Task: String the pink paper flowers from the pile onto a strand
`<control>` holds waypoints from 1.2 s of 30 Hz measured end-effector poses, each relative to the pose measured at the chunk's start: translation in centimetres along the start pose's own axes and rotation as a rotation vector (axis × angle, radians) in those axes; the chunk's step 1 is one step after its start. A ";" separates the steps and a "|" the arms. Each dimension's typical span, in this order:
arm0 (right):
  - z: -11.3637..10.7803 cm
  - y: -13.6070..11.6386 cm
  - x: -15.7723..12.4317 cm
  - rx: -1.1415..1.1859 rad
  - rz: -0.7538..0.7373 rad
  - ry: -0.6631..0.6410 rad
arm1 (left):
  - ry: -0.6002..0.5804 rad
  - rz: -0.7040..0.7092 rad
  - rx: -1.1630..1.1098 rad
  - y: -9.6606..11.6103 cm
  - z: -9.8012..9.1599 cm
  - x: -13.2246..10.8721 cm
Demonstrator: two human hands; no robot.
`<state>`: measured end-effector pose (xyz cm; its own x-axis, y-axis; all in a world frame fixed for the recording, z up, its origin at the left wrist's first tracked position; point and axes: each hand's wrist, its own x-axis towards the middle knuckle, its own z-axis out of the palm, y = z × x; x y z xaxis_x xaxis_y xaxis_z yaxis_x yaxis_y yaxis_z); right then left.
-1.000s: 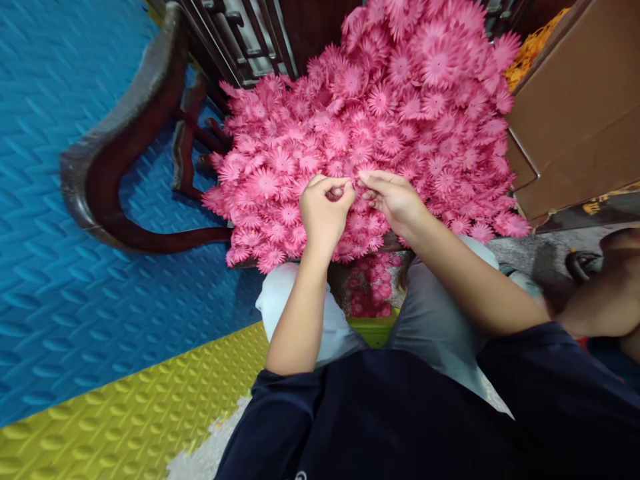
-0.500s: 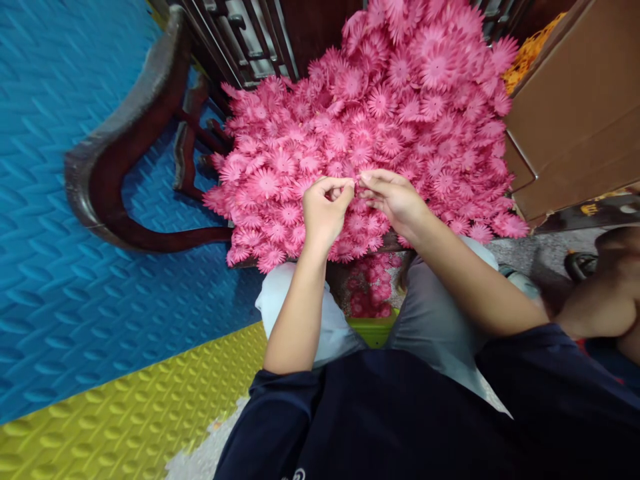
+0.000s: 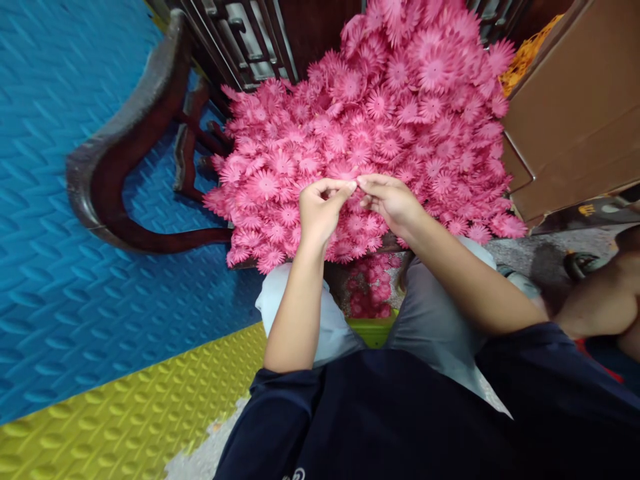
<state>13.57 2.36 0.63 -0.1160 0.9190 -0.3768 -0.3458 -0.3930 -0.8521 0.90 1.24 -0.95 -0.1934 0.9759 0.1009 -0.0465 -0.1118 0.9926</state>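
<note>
Above the near part of a big heap of pink artificial flowers (image 3: 345, 137), my two hands meet fingertip to fingertip. My left hand (image 3: 323, 203) is closed, thumb and index finger pinched together. My right hand (image 3: 390, 200) is closed too, its thumb and index tips pinched against the left ones. Whatever sits between the fingertips is too small to make out. The heap lies on a dark wooden seat, spreading behind and to both sides of my hands.
A curved dark wooden armrest (image 3: 115, 180) rises at the left over blue matting (image 3: 45, 280). At the right stands a cardboard box (image 3: 575, 107) beside orange netting (image 3: 533, 53). More pink flowers (image 3: 373, 283) lie below, between my knees. Another person's leg (image 3: 600, 300) shows at the right edge.
My fingertips have come closer and now touch; a small gap showed between them before. The left hand has shifted very slightly to the left. The flower heap looks the same.
</note>
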 end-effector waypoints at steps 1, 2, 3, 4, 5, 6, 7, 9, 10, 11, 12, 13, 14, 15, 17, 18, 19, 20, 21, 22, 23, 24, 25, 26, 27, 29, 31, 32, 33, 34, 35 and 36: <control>0.0 0.0 0.0 0.004 0.005 -0.001 | -0.010 -0.008 -0.035 0.0 -0.1 0.1; -0.1 -0.1 0.0 0.009 0.011 -0.010 | -0.026 -0.021 -0.072 0.0 -0.3 0.2; -0.1 -0.2 0.0 0.014 0.016 -0.025 | -0.042 -0.042 -0.106 0.0 -0.4 0.3; -0.2 -0.2 0.0 0.021 0.021 -0.042 | -0.059 -0.070 -0.138 0.0 -0.4 0.4; -0.2 -0.3 0.0 0.030 0.026 -0.058 | -0.074 -0.099 -0.167 0.0 -0.5 0.5; -0.2 -0.4 -0.1 0.040 0.031 -0.070 | -0.087 -0.128 -0.192 0.0 -0.6 0.6; -0.2 -0.4 -0.1 0.051 0.037 -0.077 | -0.098 -0.157 -0.213 0.1 -0.6 0.7; -0.2 -0.4 -0.2 0.067 0.045 -0.080 | -0.111 -0.203 -0.250 0.1 -0.7 0.8; -0.2 -0.5 -0.3 0.073 0.044 -0.078 | -0.109 -0.221 -0.260 0.1 -0.7 0.8; -0.1 -0.5 -0.3 0.077 0.040 -0.078 | -0.104 -0.238 -0.263 0.2 -0.7 0.8; -0.1 -0.5 -0.3 0.080 0.034 -0.078 | -0.100 -0.254 -0.264 0.2 -0.6 0.8; -0.1 -0.5 -0.3 0.082 0.029 -0.080 | -0.099 -0.267 -0.265 0.3 -0.6 0.8; -0.1 -0.5 -0.4 0.081 0.026 -0.081 | -0.101 -0.279 -0.269 0.3 -0.6 0.8; -0.1 -0.5 -0.4 0.080 0.023 -0.083 | -0.103 -0.289 -0.274 0.3 -0.6 0.8; -0.1 -0.5 -0.3 0.074 0.023 -0.089 | -0.108 -0.300 -0.290 0.3 -0.6 0.8; -0.1 -0.5 -0.3 0.071 0.023 -0.089 | -0.113 -0.301 -0.298 0.3 -0.7 0.8; -0.1 -0.5 -0.3 0.067 0.026 -0.087 | -0.123 -0.294 -0.304 0.2 -0.7 0.8; -0.1 -0.6 -0.3 0.063 0.029 -0.082 | -0.142 -0.281 -0.307 0.2 -0.8 0.8; -0.1 -0.6 -0.3 0.059 0.033 -0.076 | -0.165 -0.261 -0.308 0.1 -0.8 0.8; -0.1 -0.6 -0.3 0.055 0.036 -0.072 | -0.189 -0.238 -0.307 0.1 -0.9 0.8; -0.1 -0.7 -0.3 0.049 0.037 -0.069 | -0.210 -0.213 -0.304 0.1 -1.0 0.8; -0.1 -0.7 -0.3 0.043 0.035 -0.069 | -0.225 -0.192 -0.300 0.0 -1.0 0.8; -0.2 -0.6 -0.3 0.035 0.030 -0.073 | -0.232 -0.176 -0.297 0.0 -1.1 0.8; -0.2 -0.6 -0.3 0.022 0.021 -0.075 | -0.233 -0.164 -0.289 -0.1 -1.2 0.8; -0.3 -0.6 -0.3 0.002 0.006 -0.076 | -0.226 -0.154 -0.273 -0.1 -1.2 0.8; -0.3 -0.4 -0.4 -0.059 -0.044 -0.088 | -0.185 -0.121 -0.205 -0.3 -1.1 0.8; -0.3 -0.3 -0.4 -0.128 -0.113 -0.098 | -0.133 -0.068 -0.107 -0.5 -1.0 0.8; -0.3 -0.2 -0.4 -0.152 -0.147 -0.089 | -0.120 -0.041 -0.062 -0.6 -0.9 0.7; -0.3 -0.1 -0.4 -0.169 -0.177 -0.070 | -0.116 -0.022 -0.028 -0.6 -0.7 0.7; -0.3 0.0 -0.4 -0.184 -0.205 -0.046 | -0.118 -0.015 -0.007 -0.5 -0.5 0.6; -0.2 0.1 -0.3 -0.200 -0.229 -0.019 | -0.115 -0.024 0.002 -0.4 -0.4 0.5; -0.2 0.2 -0.3 -0.220 -0.247 0.000 | -0.103 -0.045 0.002 -0.2 -0.2 0.4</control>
<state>13.76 2.04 0.52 -0.0541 0.9874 -0.1489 -0.1544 -0.1556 -0.9757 0.65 1.62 -1.12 -0.0889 0.9941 0.0622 -0.0506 -0.0668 0.9965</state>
